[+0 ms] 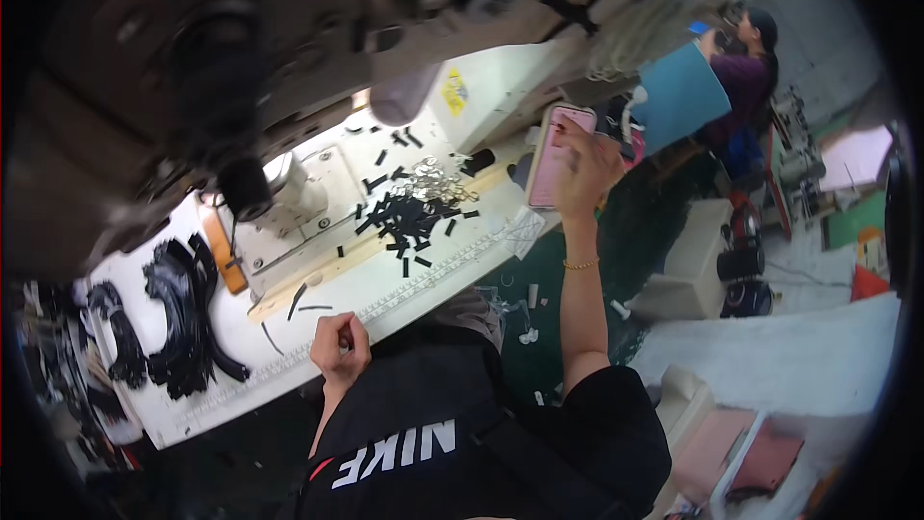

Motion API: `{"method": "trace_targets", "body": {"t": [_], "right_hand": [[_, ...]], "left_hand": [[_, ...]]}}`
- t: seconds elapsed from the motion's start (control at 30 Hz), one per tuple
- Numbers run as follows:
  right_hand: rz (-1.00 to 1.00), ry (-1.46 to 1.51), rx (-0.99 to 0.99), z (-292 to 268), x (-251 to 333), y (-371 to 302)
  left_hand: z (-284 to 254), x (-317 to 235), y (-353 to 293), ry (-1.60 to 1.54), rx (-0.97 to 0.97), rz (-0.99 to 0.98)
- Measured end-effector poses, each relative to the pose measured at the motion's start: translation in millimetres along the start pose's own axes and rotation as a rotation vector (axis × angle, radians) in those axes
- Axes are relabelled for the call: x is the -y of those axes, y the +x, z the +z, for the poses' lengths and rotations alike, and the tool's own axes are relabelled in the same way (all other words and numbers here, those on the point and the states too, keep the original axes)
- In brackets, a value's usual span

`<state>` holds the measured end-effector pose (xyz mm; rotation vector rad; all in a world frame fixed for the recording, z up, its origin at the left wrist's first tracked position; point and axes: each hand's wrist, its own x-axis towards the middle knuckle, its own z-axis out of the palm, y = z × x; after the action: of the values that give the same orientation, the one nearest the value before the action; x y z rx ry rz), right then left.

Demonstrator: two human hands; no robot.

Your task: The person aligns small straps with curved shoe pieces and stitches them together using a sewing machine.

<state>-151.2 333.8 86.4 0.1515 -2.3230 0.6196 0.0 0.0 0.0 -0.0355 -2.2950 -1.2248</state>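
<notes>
The right hand lies over a pink-screened phone near the right end of the white table (whether gripping, I cannot tell); the left hand is curled closed. White lettering spans the black shirt, a yellow label the machine.

Right hand over pink-screened phone

A dark green floor runs beside a white worktable, with a pale wall at upper right
</notes>
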Motion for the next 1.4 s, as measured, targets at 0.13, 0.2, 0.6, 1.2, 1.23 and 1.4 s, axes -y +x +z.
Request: {"method": "trace_targets", "body": {"t": [0.13,0.2,0.6,1.2,1.23,1.4], "right_hand": [[-0.160,0.109,-0.203,4.2,25.7,-2.6],[0.143,0.401,-0.027,20.4,55.1,-19.5],[0.239,-0.058,0.413,55.8,74.0,-54.6],[-0.400,0.726,0.666,129.8,313.9,-46.7],[-0.374,0.734,0.628,147.1,335.7,-34.3],[-0.091,0.741,0.540,276.3,428.3,57.0]], "left_hand": [[5.5,-3.0,0.4,0.051,-0.072,0.096],[-1.4,-4.8,0.7,0.064,-0.083,0.098],[-40.1,-20.7,3.9,-0.125,-0.138,0.078],[-134.6,58.2,89.9,0.607,-0.267,-0.103],[-143.4,55.3,83.6,0.599,-0.256,-0.104],[-150.9,40.0,41.2,0.356,-0.254,0.073]]}}
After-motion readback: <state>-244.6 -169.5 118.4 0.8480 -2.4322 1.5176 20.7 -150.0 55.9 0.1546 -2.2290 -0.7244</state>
